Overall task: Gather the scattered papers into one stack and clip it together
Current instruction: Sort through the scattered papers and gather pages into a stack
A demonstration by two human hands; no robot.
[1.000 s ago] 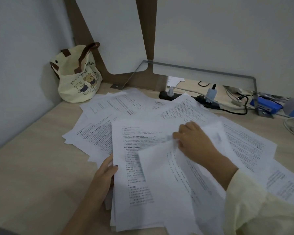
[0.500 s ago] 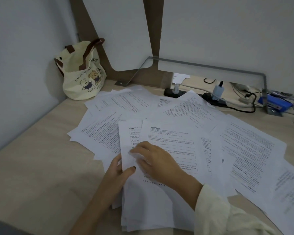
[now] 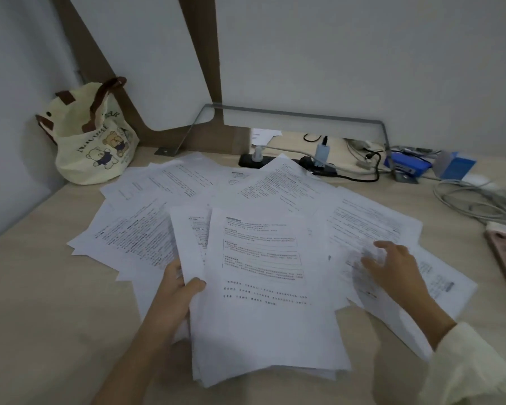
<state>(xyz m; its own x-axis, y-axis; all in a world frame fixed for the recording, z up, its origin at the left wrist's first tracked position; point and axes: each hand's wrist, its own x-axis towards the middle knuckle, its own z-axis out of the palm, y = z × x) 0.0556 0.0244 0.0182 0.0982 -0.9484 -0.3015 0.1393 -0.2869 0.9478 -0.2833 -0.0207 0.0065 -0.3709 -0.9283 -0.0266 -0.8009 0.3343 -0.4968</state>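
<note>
Left hand (image 3: 176,290): stack (image 3: 263,302) pinched at its left edge, thumb on top.
Right hand (image 3: 392,267): fingers spread, laid on loose sheet (image 3: 371,226).
Stack axis: long side pointed away, tilted slightly right.

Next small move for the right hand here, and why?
Probably slide the loose sheet under the right hand leftward onto the stack that the left hand grips: its fingers rest on it, and it lies nearest the stack.

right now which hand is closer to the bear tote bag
Left. The left hand grips the paper stack at its left edge, below the tote bag; the right hand rests on loose sheets farther right, across the stack.
</note>
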